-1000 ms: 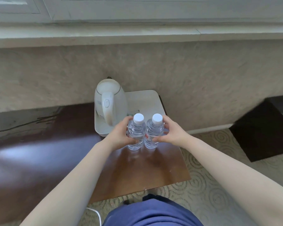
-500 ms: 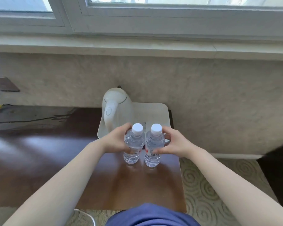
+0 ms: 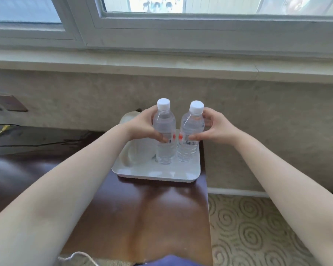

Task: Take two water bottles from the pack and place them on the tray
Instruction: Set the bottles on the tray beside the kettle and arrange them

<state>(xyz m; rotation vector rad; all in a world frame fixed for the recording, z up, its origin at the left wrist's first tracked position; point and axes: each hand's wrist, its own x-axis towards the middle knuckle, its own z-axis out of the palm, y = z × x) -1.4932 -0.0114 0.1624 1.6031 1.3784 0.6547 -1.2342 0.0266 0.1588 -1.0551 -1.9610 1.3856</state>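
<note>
Two clear water bottles with white caps stand upright side by side over the white tray (image 3: 158,172). My left hand (image 3: 144,125) grips the left bottle (image 3: 164,148) around its middle. My right hand (image 3: 214,127) grips the right bottle (image 3: 188,150) the same way. Their bases sit at the tray's right half; I cannot tell whether they touch it. The pack is out of view.
A white kettle (image 3: 130,150) stands on the tray's left part, mostly hidden behind my left forearm. The tray rests at the far right end of a dark wooden table (image 3: 142,217), against the wall under a window. Patterned carpet (image 3: 248,227) lies to the right.
Both hands have carried the bottles forward from the bare table top to over the tray. The camera has tilted up, so more of the window shows.
</note>
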